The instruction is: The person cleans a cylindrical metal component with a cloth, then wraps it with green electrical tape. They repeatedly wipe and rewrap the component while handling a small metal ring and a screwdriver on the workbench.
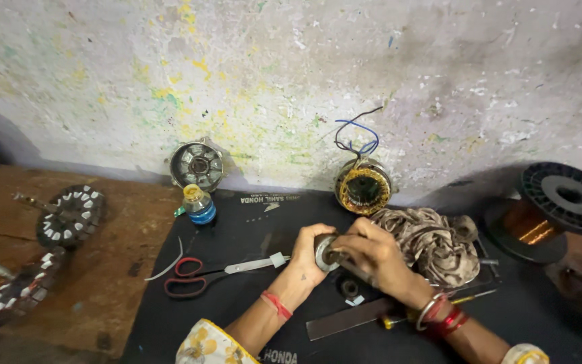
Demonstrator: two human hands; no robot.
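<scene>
Over the black mat (237, 236) on the bench, in the head view, both hands meet around a small round metal motor part (326, 253), held just above the mat. The left hand (308, 259) cups it from below, its grip clamped on the rim; the right hand (372, 256) covers the other side, fingers closed on it and on a dark shaft sticking out. The part looks stiff, dense and heavy for its size, likely greasy, best held by the outer rim. Red-handled scissors (200, 276) lie just left, a flat metal strip (348, 318) below the wrists, a crumpled cloth (432, 239) right, a copper wire spool (540, 216) beyond, and a wound stator (363, 189) against the wall.
</scene>
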